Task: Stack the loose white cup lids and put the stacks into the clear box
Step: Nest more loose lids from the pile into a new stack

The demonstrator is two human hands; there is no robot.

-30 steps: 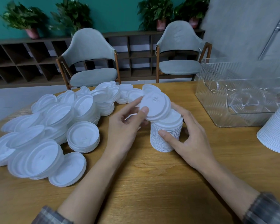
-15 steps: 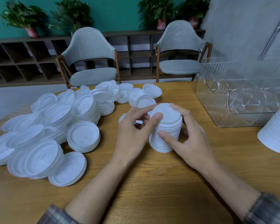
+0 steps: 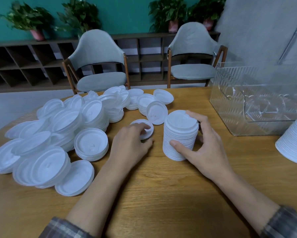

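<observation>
A tall stack of white cup lids [image 3: 179, 134] stands upright in the middle of the wooden table [image 3: 152, 194]. My right hand [image 3: 204, 148] grips it, thumb on the near side and fingers round the far side and top rim. Just left of it lies a loose lid [image 3: 146, 123]; my left hand [image 3: 131, 145] curls over it, fingers on top and thumb at its near edge. A big heap of loose lids and short stacks [image 3: 58, 134] covers the table's left side. The clear box [image 3: 243, 114] stands at the right, with no lids visible inside.
Another tall stack of lids [image 3: 295, 145] stands at the right edge, in front of the box. More lids [image 3: 154, 103] lie behind the held stack, one leaning up. Two grey chairs [image 3: 99, 66] stand beyond the table's far edge.
My left hand set a lid on top of the stack, then moved left and down onto a loose lid on the table. My right hand stayed on the stack.
</observation>
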